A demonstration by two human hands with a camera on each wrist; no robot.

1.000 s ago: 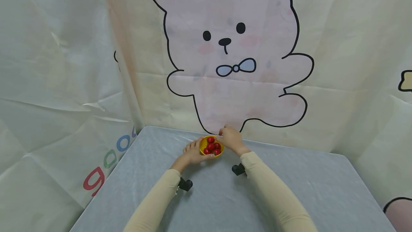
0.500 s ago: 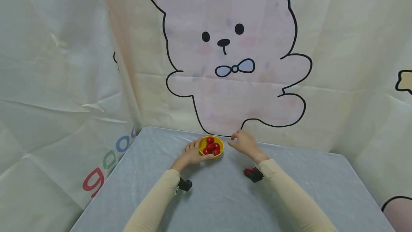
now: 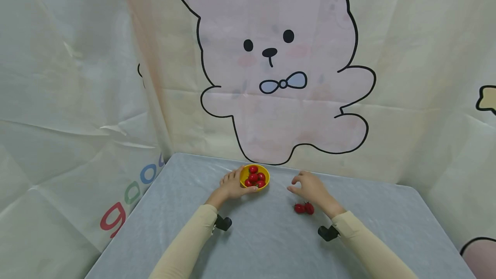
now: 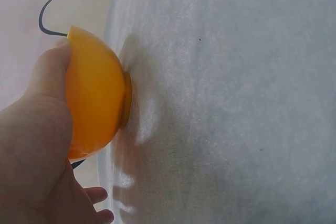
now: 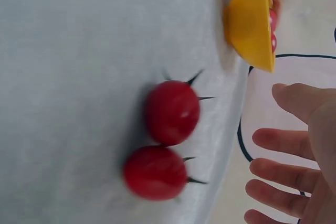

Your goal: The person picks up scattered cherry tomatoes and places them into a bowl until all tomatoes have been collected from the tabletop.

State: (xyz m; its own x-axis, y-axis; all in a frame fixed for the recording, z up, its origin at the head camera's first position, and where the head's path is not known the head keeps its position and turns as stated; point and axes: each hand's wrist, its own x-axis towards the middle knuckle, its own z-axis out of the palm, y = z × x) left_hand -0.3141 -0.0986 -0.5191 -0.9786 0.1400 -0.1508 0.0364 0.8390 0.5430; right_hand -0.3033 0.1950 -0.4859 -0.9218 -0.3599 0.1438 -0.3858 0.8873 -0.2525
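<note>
My left hand (image 3: 232,184) grips the side of a small yellow bowl (image 4: 97,95), its thumb along the near rim. Inside the bowl lie several cherry tomatoes (image 3: 253,177) with green stems. Over the table to the right, my right hand (image 3: 313,189) hangs with loosely bent fingers and holds nothing. Just on the near side of it, a cherry tomato (image 5: 172,112) lies against a second cherry tomato (image 5: 156,172), both on the tabletop. In the right wrist view the fingers are spread apart, beyond the two tomatoes.
A grey-blue cloth covers the table (image 3: 267,244). Behind its far edge hangs a cream curtain (image 3: 418,111) with a cartoon bear printed on it. Each wrist wears a small black camera mount, such as the right mount (image 3: 327,233).
My right hand has left the bowl, moving right and nearer to me. The two tomatoes on the table have come into view from behind the wrist. The left hand stays on the bowl.
</note>
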